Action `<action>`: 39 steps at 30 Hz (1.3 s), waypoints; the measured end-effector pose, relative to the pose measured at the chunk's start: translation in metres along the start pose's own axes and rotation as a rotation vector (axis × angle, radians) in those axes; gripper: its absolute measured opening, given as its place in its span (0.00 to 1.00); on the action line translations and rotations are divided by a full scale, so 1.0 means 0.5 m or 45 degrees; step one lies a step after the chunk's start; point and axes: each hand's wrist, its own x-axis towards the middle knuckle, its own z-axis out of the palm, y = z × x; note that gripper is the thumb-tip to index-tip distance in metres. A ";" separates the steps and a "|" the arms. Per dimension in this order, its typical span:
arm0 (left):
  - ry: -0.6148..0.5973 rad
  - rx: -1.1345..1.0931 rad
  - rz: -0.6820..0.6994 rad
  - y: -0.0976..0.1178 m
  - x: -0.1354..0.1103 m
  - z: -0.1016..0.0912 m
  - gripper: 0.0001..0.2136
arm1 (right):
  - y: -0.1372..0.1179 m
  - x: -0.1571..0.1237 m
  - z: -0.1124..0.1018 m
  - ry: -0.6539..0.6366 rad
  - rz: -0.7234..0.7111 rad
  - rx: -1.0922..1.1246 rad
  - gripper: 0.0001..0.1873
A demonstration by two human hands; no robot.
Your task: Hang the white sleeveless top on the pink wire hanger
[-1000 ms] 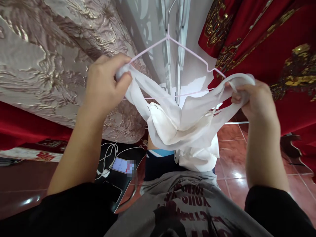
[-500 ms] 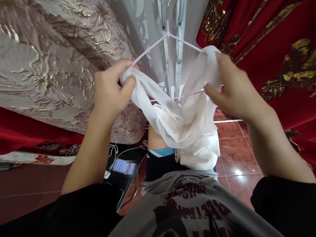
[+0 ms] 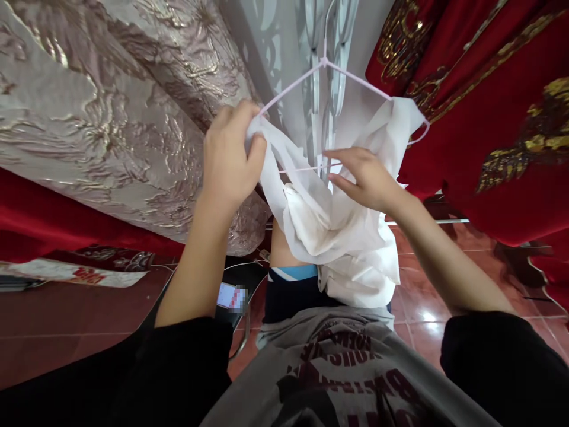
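Observation:
A sheer white garment [image 3: 306,231] hangs from a pale pink clothes hanger [image 3: 293,86], its lower folds resting over my lap. My left hand [image 3: 233,154] is closed on the garment's left shoulder, together with that end of the hanger. At the hanger's lower bar, my right hand [image 3: 362,178] has thumb and fingers apart on either side of the thin bar, inside the neckline. It does not grip the cloth. On the right, the garment's other shoulder sits over the hanger arm, and the hanger's looped tip sticks out past the fabric.
Shiny embossed fabric [image 3: 111,130] hangs close on the left, red cloth with gold sequins [image 3: 480,118] on the right. Metal hooks and rails [image 3: 331,71] stand ahead. A phone [image 3: 229,295] lies on a black chair [image 3: 249,276] beside my leg, above a red tiled floor [image 3: 444,284].
My right hand has left the garment's right shoulder and moved left to the hanger's lower bar. The hanger and my left hand have shifted slightly right in view.

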 end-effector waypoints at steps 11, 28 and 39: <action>0.916 -0.422 -0.316 0.003 -0.273 0.174 0.21 | -0.060 -0.066 0.140 0.490 0.169 -0.116 0.22; 0.327 -1.067 -0.696 0.096 -0.237 0.130 0.07 | -0.046 -0.041 0.132 0.581 0.373 -0.051 0.33; 0.358 -1.167 -0.590 0.091 -0.127 -0.015 0.06 | -0.028 -0.044 0.109 0.538 0.314 -0.049 0.35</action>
